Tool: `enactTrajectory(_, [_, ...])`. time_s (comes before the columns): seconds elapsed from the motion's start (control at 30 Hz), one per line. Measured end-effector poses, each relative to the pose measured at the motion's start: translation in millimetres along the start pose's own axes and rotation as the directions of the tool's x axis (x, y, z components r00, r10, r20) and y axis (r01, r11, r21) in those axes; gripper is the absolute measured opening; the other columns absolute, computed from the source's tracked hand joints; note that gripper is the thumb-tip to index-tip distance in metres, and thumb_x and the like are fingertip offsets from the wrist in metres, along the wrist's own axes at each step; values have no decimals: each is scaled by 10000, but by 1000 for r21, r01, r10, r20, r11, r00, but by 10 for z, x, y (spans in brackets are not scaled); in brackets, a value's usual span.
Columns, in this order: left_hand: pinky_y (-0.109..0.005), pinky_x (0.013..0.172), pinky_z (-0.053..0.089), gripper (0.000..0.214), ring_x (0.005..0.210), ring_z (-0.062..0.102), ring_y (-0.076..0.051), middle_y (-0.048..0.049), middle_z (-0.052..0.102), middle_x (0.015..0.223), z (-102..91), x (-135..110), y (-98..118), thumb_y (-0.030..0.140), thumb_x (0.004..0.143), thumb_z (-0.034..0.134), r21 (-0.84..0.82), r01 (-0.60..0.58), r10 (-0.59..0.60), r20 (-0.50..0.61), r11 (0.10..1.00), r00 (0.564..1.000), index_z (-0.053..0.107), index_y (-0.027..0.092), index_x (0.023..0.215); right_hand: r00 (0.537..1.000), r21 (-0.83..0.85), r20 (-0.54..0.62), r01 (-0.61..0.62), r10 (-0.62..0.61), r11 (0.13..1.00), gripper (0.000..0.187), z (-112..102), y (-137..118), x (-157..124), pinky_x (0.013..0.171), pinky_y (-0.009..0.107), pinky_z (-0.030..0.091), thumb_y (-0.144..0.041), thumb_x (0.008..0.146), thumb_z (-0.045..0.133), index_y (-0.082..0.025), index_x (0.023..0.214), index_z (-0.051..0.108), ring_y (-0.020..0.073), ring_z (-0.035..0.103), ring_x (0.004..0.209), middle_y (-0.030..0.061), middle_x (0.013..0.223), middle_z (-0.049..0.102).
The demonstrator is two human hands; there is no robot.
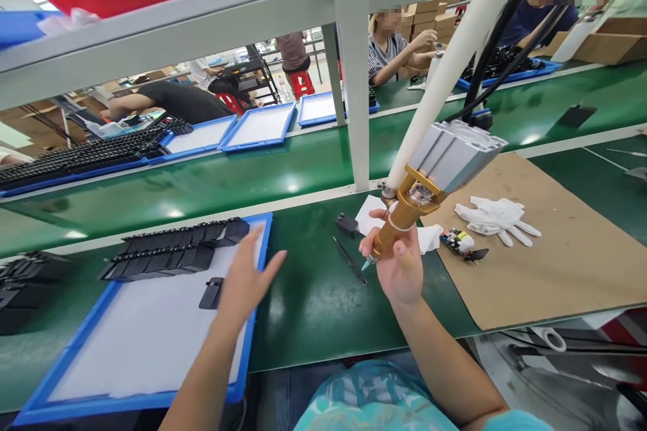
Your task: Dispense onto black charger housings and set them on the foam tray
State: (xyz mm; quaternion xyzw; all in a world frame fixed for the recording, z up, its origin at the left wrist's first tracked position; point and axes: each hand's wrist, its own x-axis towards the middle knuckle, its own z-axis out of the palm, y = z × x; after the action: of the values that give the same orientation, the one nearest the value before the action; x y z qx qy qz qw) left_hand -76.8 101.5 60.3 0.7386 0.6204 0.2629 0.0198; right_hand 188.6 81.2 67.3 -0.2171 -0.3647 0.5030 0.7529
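Observation:
My right hand (404,269) is wrapped around the gold barrel of a glue dispenser (397,225), which has a silver motor block on top and a thin teal nozzle tilted down to the left. My left hand (247,276) holds nothing, with thumb and fingers apart, over the right side of a blue-rimmed tray (260,296) lined with white. Close beside its wrist, a single black plug adapter (211,293) lies on the lining. A double row of black adapters (172,252) fills the tray's far end, just beyond my left fingers.
Between tray and dispenser are tweezers (348,259) and another black adapter (348,223). White gloves (500,219) and a small circuit board (459,242) rest on cardboard (556,269). A metal post (352,81) and white pole (449,60) rise ahead. Co-workers sit beyond the green belt.

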Motion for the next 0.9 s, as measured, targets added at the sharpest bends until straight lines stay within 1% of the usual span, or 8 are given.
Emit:
enactTrajectory(0.17, [-475, 963, 466, 909, 1267, 471, -346, -195, 426, 1412, 783, 467, 804, 509, 758, 664, -89, -154, 173, 275, 984, 946, 230, 171, 1481, 1000, 33, 10, 29, -29, 999, 338, -13, 43, 4, 611, 336, 479, -412, 829, 598, -291, 1130, 503, 127, 600, 626, 45, 1159, 576])
enactTrajectory(0.3, [-423, 888, 505, 843, 1144, 572, -314, -174, 545, 1281, 1104, 698, 994, 402, 778, 660, -162, -127, 173, 313, 979, 934, 251, 162, 1476, 998, 37, 19, 62, -63, 997, 301, -20, 81, 20, 606, 315, 476, -394, 841, 591, -284, 1112, 519, 114, 598, 629, 38, 1147, 580])
enactTrajectory(0.37, [-408, 911, 496, 845, 1107, 594, -278, -143, 584, 1243, 1006, 723, 927, 357, 770, 676, -226, -125, 198, 334, 966, 922, 249, 177, 1477, 997, 20, 14, 72, -72, 997, 287, -19, 87, 22, 603, 308, 476, -392, 841, 591, -279, 1095, 520, 110, 594, 629, 38, 1136, 585])
enactTrajectory(0.47, [-392, 971, 469, 842, 1126, 587, -235, -89, 585, 1276, 628, 599, 701, 302, 754, 694, -299, -132, 251, 403, 945, 880, 258, 244, 1472, 998, -6, 13, 59, -59, 998, 288, -13, 76, 4, 611, 314, 483, -395, 841, 589, -278, 1093, 514, 111, 590, 630, 44, 1140, 587])
enactTrajectory(0.57, [-380, 1005, 458, 778, 1168, 572, -212, -40, 568, 1324, 224, 308, 457, 247, 763, 671, -328, -97, 269, 533, 940, 802, 309, 319, 1448, 999, -19, 7, 34, -33, 999, 297, -6, 57, -28, 626, 326, 488, -402, 840, 585, -279, 1100, 511, 114, 588, 629, 51, 1149, 588])
enactTrajectory(0.67, [-395, 1061, 421, 735, 1242, 530, -205, -21, 556, 1355, 23, -36, 304, 180, 767, 635, -332, -44, 254, 624, 942, 739, 358, 342, 1428, 1000, -21, 14, 18, -17, 1000, 280, 0, 49, -56, 632, 332, 483, -405, 843, 575, -276, 1084, 516, 117, 586, 624, 52, 1143, 593])
enactTrajectory(0.73, [-394, 1063, 427, 723, 1288, 493, -206, -31, 523, 1399, 23, -229, 267, 163, 772, 619, -349, -2, 231, 613, 937, 756, 370, 337, 1428, 1000, -17, 24, 20, -19, 1000, 267, 2, 54, -68, 630, 329, 475, -397, 843, 575, -278, 1076, 521, 116, 582, 624, 46, 1139, 593])
enactTrajectory(0.9, [-410, 1024, 464, 701, 1309, 474, -243, -116, 442, 1464, 300, -489, 340, 330, 831, 624, -435, 234, -38, 414, 869, 909, 319, 267, 1459, 1000, -54, 2, 29, -29, 998, 279, 8, 71, -65, 632, 338, 469, -410, 832, 578, -279, 1069, 512, 124, 575, 622, 46, 1129, 594])
